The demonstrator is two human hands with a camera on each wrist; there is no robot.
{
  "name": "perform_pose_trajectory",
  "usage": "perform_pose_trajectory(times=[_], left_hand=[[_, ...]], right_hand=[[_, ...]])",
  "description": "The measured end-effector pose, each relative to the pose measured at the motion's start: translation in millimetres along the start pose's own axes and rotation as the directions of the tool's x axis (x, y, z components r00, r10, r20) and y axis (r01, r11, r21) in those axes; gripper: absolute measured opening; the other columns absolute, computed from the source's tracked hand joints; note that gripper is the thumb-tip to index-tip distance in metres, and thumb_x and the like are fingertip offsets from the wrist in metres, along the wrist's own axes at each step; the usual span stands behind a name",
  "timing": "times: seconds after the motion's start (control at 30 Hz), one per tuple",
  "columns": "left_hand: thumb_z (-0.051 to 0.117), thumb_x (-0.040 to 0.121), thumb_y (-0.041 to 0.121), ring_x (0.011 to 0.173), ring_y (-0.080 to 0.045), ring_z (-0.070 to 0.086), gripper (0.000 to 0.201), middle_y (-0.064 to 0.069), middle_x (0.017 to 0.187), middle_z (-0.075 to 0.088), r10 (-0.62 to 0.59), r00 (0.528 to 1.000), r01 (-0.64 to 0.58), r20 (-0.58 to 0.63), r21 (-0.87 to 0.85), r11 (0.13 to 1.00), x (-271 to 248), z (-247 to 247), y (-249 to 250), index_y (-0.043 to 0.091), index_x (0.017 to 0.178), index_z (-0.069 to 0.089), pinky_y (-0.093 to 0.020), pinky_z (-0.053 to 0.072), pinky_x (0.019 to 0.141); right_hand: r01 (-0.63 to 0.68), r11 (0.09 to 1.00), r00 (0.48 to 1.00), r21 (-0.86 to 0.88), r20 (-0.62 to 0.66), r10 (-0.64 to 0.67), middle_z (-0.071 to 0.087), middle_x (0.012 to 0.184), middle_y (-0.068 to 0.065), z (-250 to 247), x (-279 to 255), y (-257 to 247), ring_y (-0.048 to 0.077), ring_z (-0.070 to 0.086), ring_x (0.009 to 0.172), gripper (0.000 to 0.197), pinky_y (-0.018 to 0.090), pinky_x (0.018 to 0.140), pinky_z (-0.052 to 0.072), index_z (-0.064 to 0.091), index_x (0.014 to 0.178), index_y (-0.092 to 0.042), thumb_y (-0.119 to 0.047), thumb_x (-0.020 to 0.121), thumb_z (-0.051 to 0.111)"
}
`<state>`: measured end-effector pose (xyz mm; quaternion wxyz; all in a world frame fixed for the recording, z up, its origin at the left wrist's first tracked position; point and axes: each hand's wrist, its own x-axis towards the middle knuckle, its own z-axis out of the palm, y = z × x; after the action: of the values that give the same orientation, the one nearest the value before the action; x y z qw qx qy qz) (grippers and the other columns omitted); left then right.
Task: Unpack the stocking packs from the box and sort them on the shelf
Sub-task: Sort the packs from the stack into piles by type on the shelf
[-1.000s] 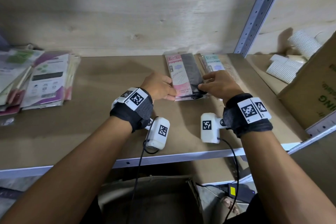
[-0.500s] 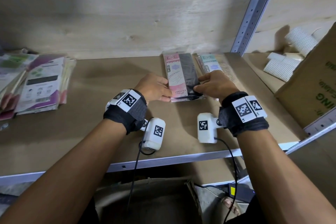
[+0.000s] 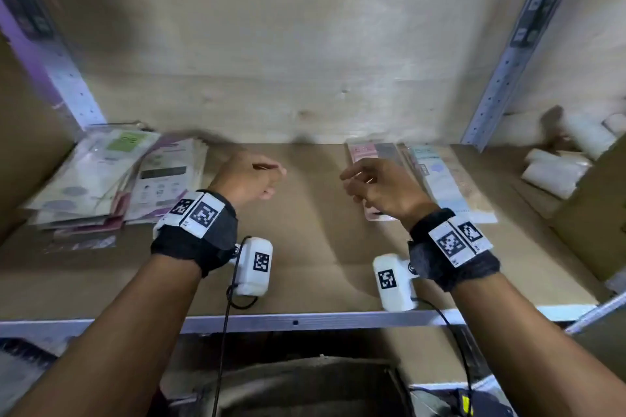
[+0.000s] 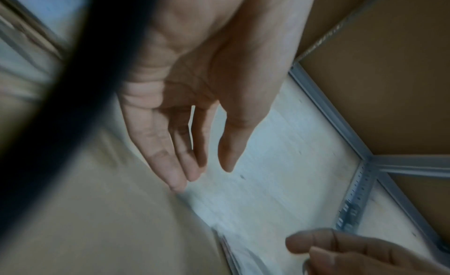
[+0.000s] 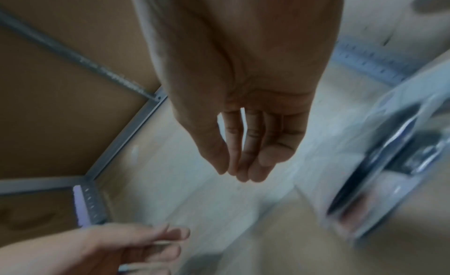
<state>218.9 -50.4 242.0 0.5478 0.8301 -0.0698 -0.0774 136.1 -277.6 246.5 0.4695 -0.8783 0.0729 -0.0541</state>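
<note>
Right hand (image 3: 382, 189): hovering, fingers loosely curled, holding nothing
Left hand (image 3: 249, 179): hanging slack and empty, farther off
Pink pack (image 3: 364, 154): lying just under the right hand near the shelf (image 3: 305, 284) back-right corner, long axis running front to back

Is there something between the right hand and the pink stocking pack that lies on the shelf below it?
Nothing visible does. The right hand hangs open directly above the near end of the pink stocking pack, with only air between them. The teal pack lies beside it on the right, not in the way.
</note>
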Motion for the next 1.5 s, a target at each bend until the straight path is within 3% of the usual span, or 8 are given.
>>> perform_pose_trajectory(times=[0.33, 0.53, 0.67, 0.9, 1.03, 1.3, 1.4, 1.5], left_hand=[[0.074, 0.082, 0.023, 0.096, -0.031, 0.071, 0.016, -0.007, 0.098, 0.077, -0.03, 0.977, 0.07, -0.211, 0.186, 0.98, -33.7, -133.7, -37.6, 0.017, 0.096, 0.078, -0.044, 0.056, 0.095], [0.075, 0.083, 0.028, 0.098, -0.032, 0.071, 0.015, -0.009, 0.1, 0.075, -0.072, 0.937, 0.131, -0.341, 0.155, 0.979, -43.9, -171.2, -53.0, 0.02, 0.095, 0.076, -0.049, 0.058, 0.091], [0.076, 0.083, 0.026, 0.096, -0.032, 0.071, 0.005, -0.008, 0.096, 0.075, -0.075, 0.937, 0.141, -0.341, 0.173, 0.975, -43.6, -178.9, -55.6, 0.022, 0.085, 0.074, -0.046, 0.058, 0.091], [0.073, 0.082, 0.018, 0.097, -0.026, 0.069, 0.025, 0.003, 0.091, 0.072, -0.002, 0.916, 0.103, -0.4, 0.229, 0.968, -42.8, -168.5, -44.3, 0.031, 0.061, 0.064, -0.036, 0.056, 0.093], [0.073, 0.085, 0.015, 0.094, -0.03, 0.072, 0.016, -0.01, 0.105, 0.07, -0.145, 0.953, 0.122, -0.266, -0.103, 0.987, -39.1, -140.9, -37.4, 0.01, 0.1, 0.069, -0.043, 0.06, 0.088], [0.08, 0.077, 0.049, 0.075, -0.021, 0.077, 0.048, -0.017, 0.115, 0.058, -0.2, 0.979, 0.191, 0.043, -0.546, 0.816, -36.6, -83.9, -9.3, 0.017, 0.106, 0.058, -0.036, 0.063, 0.075], [0.078, 0.085, 0.026, 0.1, -0.03, 0.073, 0.046, -0.028, 0.119, 0.063, -0.185, 0.98, 0.19, 0.07, -0.592, 0.783, -33.6, -60.6, -6.3, 0.002, 0.119, 0.058, -0.034, 0.062, 0.069], [0.062, 0.092, -0.001, 0.099, -0.028, 0.072, 0.031, -0.028, 0.115, 0.068, -0.119, 0.986, 0.165, 0.117, -0.586, 0.794, -31.9, -41.9, -10.8, -0.012, 0.121, 0.057, -0.031, 0.062, 0.073]], right_hand=[[-0.055, 0.998, 0.936, 0.017, 0.349, 0.045, 0.063, 0.075, 0.01, 144.3, 58.4, -88.6, 0.021, 0.064, 0.059, 0.006, 0.027, 0.053, 0.058, 0.063, 0.099, -0.002, -0.004, 0.095, 0.058], [-0.156, 0.987, 0.926, 0.024, 0.351, 0.138, 0.063, 0.062, 0.008, 224.8, 88.5, -120.3, 0.023, 0.059, 0.047, 0.032, 0.032, 0.053, 0.056, 0.06, 0.079, -0.005, -0.031, 0.083, 0.079], [-0.094, 0.991, 0.936, -0.093, 0.331, 0.12, 0.059, 0.064, -0.002, 248.3, 96.5, -119.9, 0.014, 0.053, 0.052, 0.031, 0.03, 0.05, 0.051, 0.061, 0.082, -0.013, -0.024, 0.071, 0.088], [-0.109, 0.973, 0.895, -0.206, 0.406, 0.186, 0.06, 0.071, 0.008, 210.1, 84.4, -112.4, 0.021, 0.053, 0.059, 0.02, 0.029, 0.055, 0.045, 0.059, 0.083, -0.011, -0.016, 0.082, 0.078], [-0.171, 0.97, 0.886, 0.173, 0.457, 0.075, 0.065, 0.101, 0.017, 165.5, 55.4, -105.5, 0.025, 0.055, 0.084, 0.012, 0.027, 0.061, 0.041, 0.06, 0.1, -0.005, 0.001, 0.09, 0.064], [0.368, 0.927, 0.912, -0.074, 0.225, -0.343, 0.064, 0.089, 0.018, 82.9, 2.1, -86.3, 0.017, 0.053, 0.073, 0.011, 0.026, 0.065, 0.047, 0.07, 0.1, -0.006, -0.005, 0.089, 0.067], [0.445, 0.845, 0.889, -0.296, 0.263, -0.376, 0.065, 0.105, 0.004, 60.9, -7.1, -68.2, 0.016, 0.057, 0.093, 0.024, 0.031, 0.085, 0.048, 0.07, 0.109, -0.022, -0.016, 0.086, 0.072], [0.342, 0.9, 0.906, -0.272, 0.349, -0.239, 0.057, 0.11, -0.008, 39.9, -16.7, -48.2, 0.007, 0.054, 0.1, 0.042, 0.022, 0.082, 0.046, 0.066, 0.115, -0.037, -0.038, 0.076, 0.081]])
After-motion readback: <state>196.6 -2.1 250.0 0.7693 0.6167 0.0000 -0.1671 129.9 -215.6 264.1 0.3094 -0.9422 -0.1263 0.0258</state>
